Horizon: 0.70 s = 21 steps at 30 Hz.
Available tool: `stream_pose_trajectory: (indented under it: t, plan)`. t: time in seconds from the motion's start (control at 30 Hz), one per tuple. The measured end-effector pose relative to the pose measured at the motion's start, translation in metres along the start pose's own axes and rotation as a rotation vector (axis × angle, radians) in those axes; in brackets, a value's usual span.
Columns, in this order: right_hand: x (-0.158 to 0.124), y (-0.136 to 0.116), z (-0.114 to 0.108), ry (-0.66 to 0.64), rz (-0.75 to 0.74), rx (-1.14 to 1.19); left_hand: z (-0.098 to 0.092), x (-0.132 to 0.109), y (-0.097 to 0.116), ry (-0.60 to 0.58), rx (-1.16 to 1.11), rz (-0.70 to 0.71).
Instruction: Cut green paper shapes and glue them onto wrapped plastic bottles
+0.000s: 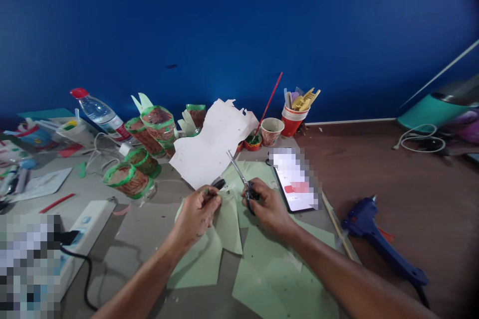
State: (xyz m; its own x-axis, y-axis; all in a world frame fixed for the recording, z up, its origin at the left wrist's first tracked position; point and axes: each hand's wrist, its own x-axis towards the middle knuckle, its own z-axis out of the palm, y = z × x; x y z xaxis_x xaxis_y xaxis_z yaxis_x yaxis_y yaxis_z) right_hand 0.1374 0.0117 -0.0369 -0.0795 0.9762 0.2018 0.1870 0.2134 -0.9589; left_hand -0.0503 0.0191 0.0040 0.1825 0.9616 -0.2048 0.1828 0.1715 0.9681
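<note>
My right hand (267,205) grips a pair of scissors (239,168) by the black handles, the metal blades pointing up and away to the left and looking nearly closed. In my left hand (200,212), closed in a pinch, is a piece of light green paper (229,219) that hangs below the fingers. A small black object (219,184) shows just past the left fingertips; I cannot tell whether it is held. Larger green paper sheets (277,269) lie under both hands. Behind them leans a torn-edged white paper sheet (213,139).
Brown and green decorated cups (129,179) and a plastic bottle (103,114) stand left. Paper cups (272,132) are at the back. A phone (295,179) and a blue glue gun (381,239) lie right. A white power strip (88,229) sits front left.
</note>
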Motion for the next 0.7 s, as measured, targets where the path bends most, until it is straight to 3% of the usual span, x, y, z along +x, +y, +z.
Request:
stream_pose_trajectory:
  t: [0.3, 0.7]
  plan:
    - [-0.0005, -0.001, 0.0019, -0.095, -0.037, -0.005, -0.0039, 0.0023, -0.0059, -0.016, 0.009, 0.028]
    - [-0.0028, -0.007, -0.0008, -0.101, 0.012, 0.175, -0.004, 0.003, -0.0033, 0.031, -0.017, 0.016]
